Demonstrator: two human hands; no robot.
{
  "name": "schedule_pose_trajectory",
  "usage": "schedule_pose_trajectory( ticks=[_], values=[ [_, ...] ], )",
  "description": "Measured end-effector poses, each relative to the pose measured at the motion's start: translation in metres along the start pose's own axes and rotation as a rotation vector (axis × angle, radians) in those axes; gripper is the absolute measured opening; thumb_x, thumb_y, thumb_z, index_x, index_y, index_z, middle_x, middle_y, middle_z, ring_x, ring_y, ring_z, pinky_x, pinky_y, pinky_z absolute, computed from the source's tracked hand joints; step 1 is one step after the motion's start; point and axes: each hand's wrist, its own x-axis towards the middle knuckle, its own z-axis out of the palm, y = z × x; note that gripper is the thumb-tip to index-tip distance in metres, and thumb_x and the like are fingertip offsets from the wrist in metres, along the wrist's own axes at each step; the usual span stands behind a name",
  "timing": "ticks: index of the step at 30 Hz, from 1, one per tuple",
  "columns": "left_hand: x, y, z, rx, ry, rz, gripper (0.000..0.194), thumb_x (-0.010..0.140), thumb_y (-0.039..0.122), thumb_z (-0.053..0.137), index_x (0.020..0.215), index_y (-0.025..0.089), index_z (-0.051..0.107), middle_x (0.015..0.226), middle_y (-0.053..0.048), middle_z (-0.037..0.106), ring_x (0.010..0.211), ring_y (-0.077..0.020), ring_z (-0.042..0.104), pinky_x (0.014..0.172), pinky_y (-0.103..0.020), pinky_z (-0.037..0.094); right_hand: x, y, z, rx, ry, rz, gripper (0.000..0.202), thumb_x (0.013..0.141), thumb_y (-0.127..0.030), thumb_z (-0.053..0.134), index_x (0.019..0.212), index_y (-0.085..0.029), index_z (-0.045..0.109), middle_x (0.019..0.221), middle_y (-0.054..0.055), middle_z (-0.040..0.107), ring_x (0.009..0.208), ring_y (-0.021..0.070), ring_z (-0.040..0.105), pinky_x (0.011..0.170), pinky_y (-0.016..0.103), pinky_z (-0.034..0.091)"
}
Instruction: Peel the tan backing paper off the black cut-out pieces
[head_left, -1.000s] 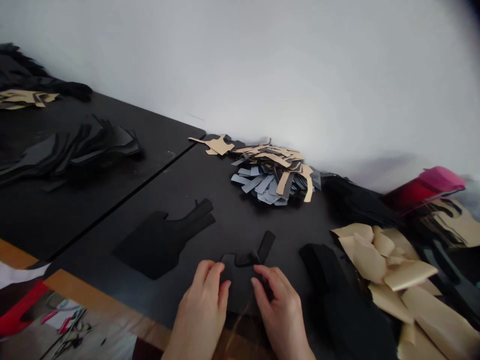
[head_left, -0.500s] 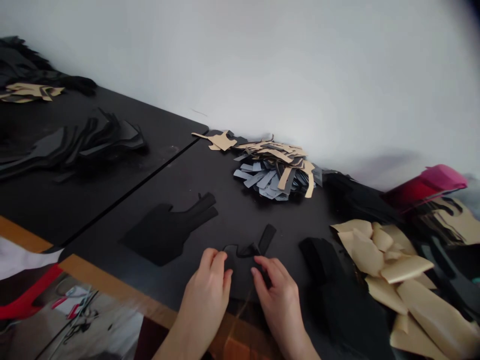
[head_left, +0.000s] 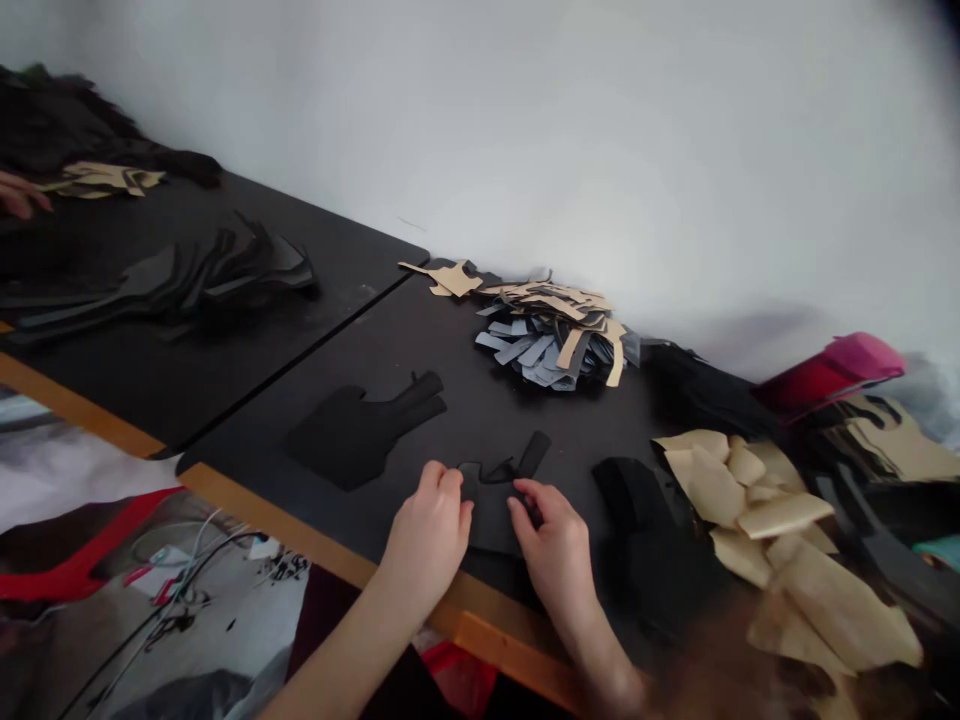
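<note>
Near the front edge of the dark table, my left hand (head_left: 437, 515) has its fingers closed on the left side of a small black cut piece (head_left: 487, 505). My right hand (head_left: 551, 520) pinches the same piece on its right side, close to a short black strip (head_left: 533, 454) that sticks up and away from me. The piece lies low on the table between both hands, and its outline is hard to make out against the dark top. Left of my hands a larger black cut piece (head_left: 345, 435) with two strips lies flat.
Behind stands a pile of grey and tan strips (head_left: 555, 340). On the right are black pieces (head_left: 645, 540), crumpled tan paper (head_left: 787, 515) and a pink roll (head_left: 840, 370). Another person's hand (head_left: 22, 195) shows at far left, beyond stacked dark pieces (head_left: 247, 270).
The view has shifted, showing more floor and table at the left. Another person's hand has appeared at the left edge. My hands keep nearly the same hold on the small black piece.
</note>
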Motion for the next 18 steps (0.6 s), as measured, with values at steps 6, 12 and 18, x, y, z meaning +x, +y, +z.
schedule_pose_trajectory(
  ticks=[6, 12, 18],
  values=[
    [-0.0002, -0.0005, 0.0009, 0.03, 0.011, 0.003, 0.012, 0.086, 0.016, 0.051, 0.096, 0.016, 0.056, 0.103, -0.007, 0.057, 0.076, -0.0178, 0.065, 0.062, -0.026, 0.048, 0.001, 0.0004, 0.0028, -0.047, 0.001, 0.012, 0.02, 0.084, -0.02, 0.047, 0.091, -0.014, 0.065, 0.08, 0.006, 0.066, 0.072, 0.0174, 0.063, 0.069, 0.028, 0.051],
    [-0.0012, 0.0007, -0.0004, 0.075, 0.007, 0.027, 0.013, 0.086, 0.017, 0.05, 0.097, 0.016, 0.055, 0.103, -0.008, 0.057, 0.075, -0.0169, 0.065, 0.062, -0.026, 0.048, 0.0025, -0.0027, 0.0031, -0.095, -0.003, 0.025, 0.021, 0.083, -0.019, 0.047, 0.091, -0.014, 0.065, 0.08, 0.007, 0.067, 0.072, 0.0176, 0.064, 0.068, 0.028, 0.051],
    [0.0003, 0.0065, -0.0063, 0.174, -0.037, 0.059, 0.013, 0.086, 0.017, 0.047, 0.095, 0.013, 0.055, 0.102, -0.01, 0.055, 0.073, -0.0195, 0.066, 0.056, -0.027, 0.047, 0.0017, -0.0093, 0.0057, -0.201, -0.03, 0.037, 0.021, 0.082, -0.014, 0.046, 0.093, -0.013, 0.065, 0.082, 0.008, 0.065, 0.075, 0.0187, 0.063, 0.07, 0.029, 0.049]
  ],
)
